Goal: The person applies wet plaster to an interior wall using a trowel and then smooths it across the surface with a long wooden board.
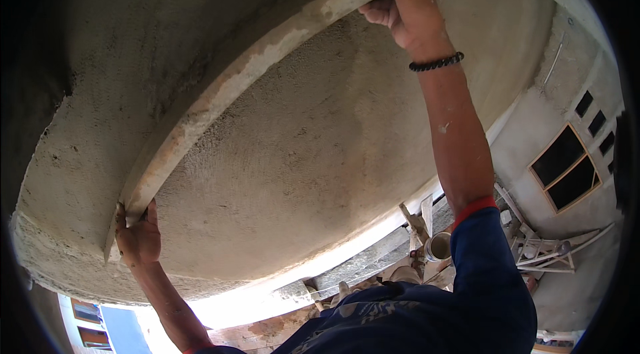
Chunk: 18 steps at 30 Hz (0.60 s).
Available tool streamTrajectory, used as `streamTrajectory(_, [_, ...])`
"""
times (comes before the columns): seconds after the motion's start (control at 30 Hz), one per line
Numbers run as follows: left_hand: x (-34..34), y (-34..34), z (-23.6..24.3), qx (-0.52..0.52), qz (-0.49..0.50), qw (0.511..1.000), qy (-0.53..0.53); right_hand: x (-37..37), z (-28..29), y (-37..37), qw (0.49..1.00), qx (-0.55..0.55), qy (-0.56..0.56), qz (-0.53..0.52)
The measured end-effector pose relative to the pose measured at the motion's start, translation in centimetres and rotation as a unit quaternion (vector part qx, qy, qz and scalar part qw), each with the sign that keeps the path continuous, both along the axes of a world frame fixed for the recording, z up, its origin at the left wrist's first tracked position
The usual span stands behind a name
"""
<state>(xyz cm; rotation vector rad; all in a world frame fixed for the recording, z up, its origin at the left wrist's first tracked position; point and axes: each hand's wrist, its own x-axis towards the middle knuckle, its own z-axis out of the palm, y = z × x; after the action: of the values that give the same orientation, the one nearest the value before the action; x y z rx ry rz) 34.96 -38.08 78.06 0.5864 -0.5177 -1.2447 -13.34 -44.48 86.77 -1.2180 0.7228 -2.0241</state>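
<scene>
A long, pale straightedge, smeared with mortar, runs diagonally across the rough grey plaster surface above me and lies along it. It looks bowed in this wide picture. Near its lower left end, my left hand is closed round the bar, fingers on both sides. My right hand grips the bar close to its upper right end, thumb over the face and fingers curled beneath. A dark beaded bracelet circles my right wrist. Both arms are raised.
Below me are wooden planks and a bucket. To the right stands a grey wall with a wood-framed window and small dark openings. A pale wooden frame is beside that wall. The plaster surface has a ragged edge at left.
</scene>
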Motion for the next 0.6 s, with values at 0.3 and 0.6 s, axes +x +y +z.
streamTrajectory(0.3, [11.2,-1.0,-13.6,0.184,0.166,0.968,-0.042,10.7,-18.3,2.3,0.997,0.068,-0.019,0.037])
streamTrajectory(0.6, [12.6,-0.9,-18.1,0.166,0.233,0.957,-0.037,12.7,-18.7,0.8,0.999,0.029,-0.001,0.026])
